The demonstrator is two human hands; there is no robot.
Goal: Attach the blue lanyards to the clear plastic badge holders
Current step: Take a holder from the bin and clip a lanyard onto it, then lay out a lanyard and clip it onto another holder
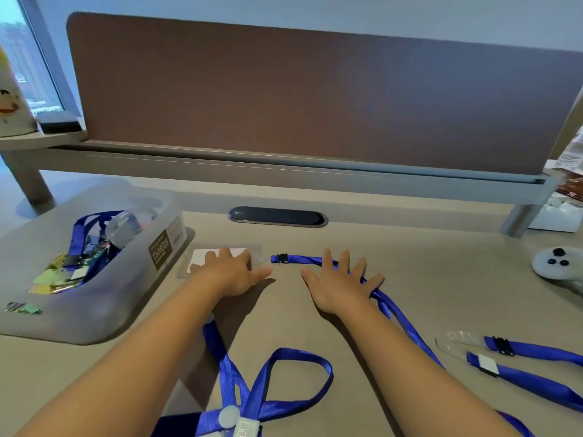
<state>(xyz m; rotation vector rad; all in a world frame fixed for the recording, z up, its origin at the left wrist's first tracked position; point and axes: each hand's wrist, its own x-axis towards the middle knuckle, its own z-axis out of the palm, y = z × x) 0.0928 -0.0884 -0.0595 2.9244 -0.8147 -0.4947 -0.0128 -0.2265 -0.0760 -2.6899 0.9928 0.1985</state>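
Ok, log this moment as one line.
left hand: flat on badge holder | right hand: flat on blue lanyard | clip: at holder's edge | grip: none

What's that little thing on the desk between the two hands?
The black clip of the blue lanyard, beside the clear badge holder, between left hand and right hand, in the head view.

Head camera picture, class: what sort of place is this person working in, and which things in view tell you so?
Most likely an office workstation. A brown fabric divider screen backs the desk, a cable grommet is set into the desktop, and a window stands at far left.
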